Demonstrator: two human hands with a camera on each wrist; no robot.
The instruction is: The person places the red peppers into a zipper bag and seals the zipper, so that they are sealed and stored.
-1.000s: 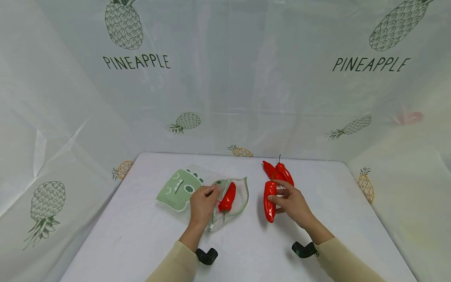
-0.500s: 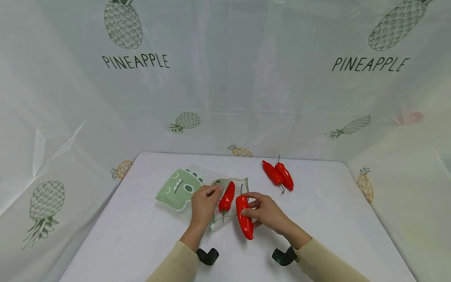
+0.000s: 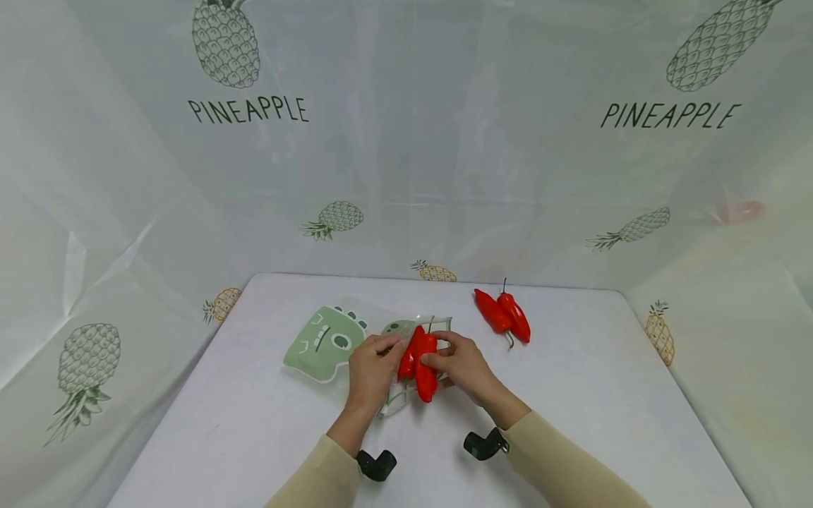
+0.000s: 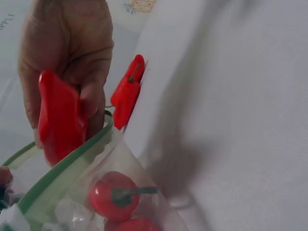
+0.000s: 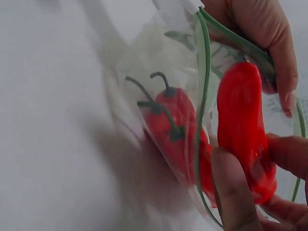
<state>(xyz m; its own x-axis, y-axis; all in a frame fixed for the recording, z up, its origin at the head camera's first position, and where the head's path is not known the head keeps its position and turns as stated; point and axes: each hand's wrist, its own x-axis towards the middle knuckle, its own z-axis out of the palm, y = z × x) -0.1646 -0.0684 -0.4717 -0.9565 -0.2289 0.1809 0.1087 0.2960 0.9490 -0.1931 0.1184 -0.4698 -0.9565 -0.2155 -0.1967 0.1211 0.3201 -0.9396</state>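
In the head view my left hand (image 3: 371,370) pinches the rim of a clear zip bag (image 4: 62,175) with a green edge. My right hand (image 3: 466,367) holds a red chili pepper (image 3: 426,377) between thumb and fingers, at the bag's mouth. From the right wrist, this pepper (image 5: 240,110) is seen upright beside the green rim, stem end hidden. Inside the bag lie red peppers (image 5: 175,115) with green stems, seen through the film. Part of the bag is hidden behind both hands.
Two loose red peppers (image 3: 502,314) lie touching at the back right of the white table (image 3: 571,395). A flat clear bag with a green monster print (image 3: 324,343) lies left of my left hand. A white pineapple-print curtain (image 3: 483,176) hangs behind the table.
My right hand has carried the pepper left from near the two loose peppers to the bag's mouth. My left hand has stayed at the bag nearly in place.
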